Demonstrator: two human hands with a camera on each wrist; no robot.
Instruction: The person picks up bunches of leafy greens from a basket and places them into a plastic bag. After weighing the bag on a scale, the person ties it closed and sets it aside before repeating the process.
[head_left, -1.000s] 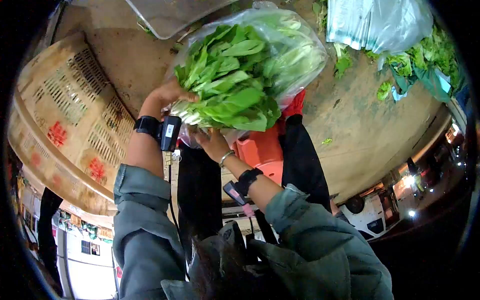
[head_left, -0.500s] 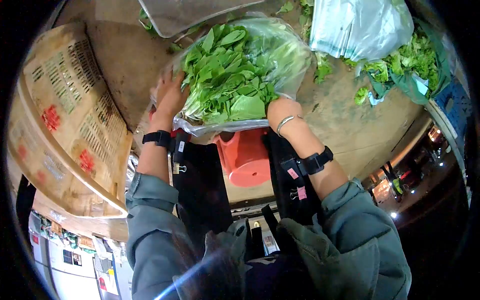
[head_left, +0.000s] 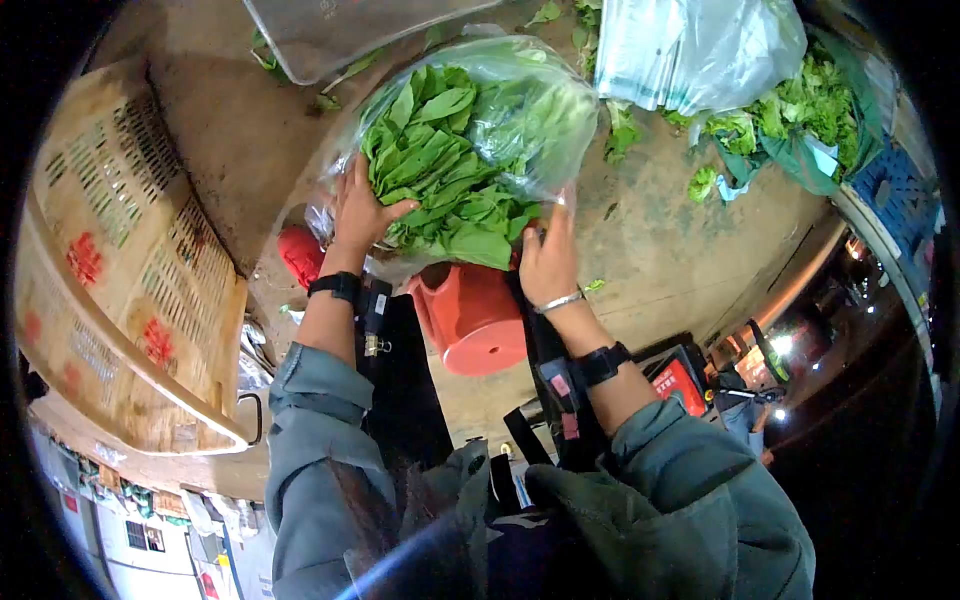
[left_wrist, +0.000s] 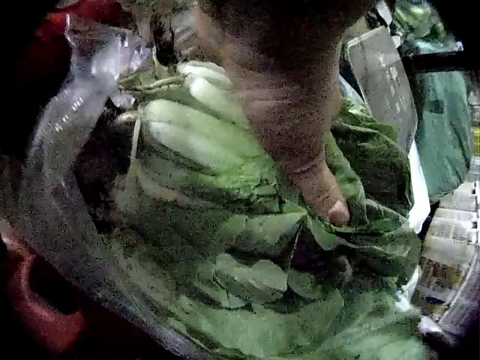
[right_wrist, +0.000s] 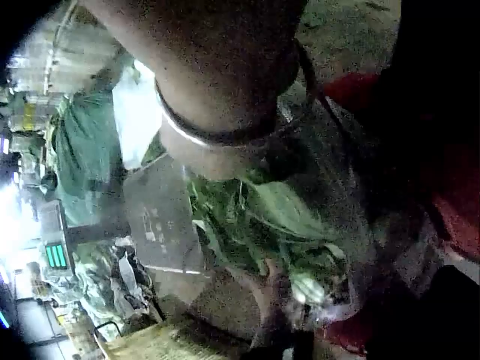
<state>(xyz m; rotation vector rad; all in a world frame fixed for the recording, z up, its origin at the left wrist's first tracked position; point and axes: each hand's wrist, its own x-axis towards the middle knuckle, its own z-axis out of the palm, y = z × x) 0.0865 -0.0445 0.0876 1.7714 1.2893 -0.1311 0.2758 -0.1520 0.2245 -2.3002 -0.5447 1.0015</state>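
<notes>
A heap of leafy greens (head_left: 430,140) with pale stems lies in a clear plastic bag (head_left: 555,110) in front of the person. The left hand (head_left: 362,210) rests along the left side of the greens, fingers pointing away from the body. In the left wrist view its thumb (left_wrist: 319,187) lies straight over the leaves, beside the white stems (left_wrist: 187,127). At the bag's near right edge is the right hand (head_left: 548,258), fingers extended along the plastic and thumb toward the leaves. In the right wrist view the bangled wrist hides most of that hand.
On the left leans a large slatted plastic crate (head_left: 105,270). A stack of plastic bags (head_left: 690,60) lies beside loose lettuce (head_left: 815,110) at the upper right. A clear tub (head_left: 350,35) stands at the back. Between the legs is a red plastic object (head_left: 480,320), near a red shoe (head_left: 298,255).
The right hand has moved from the stem side to the bag's right edge, its fingers straightening lately. The left hand has shifted onto the left side of the greens, which now sit deeper in the bag.
</notes>
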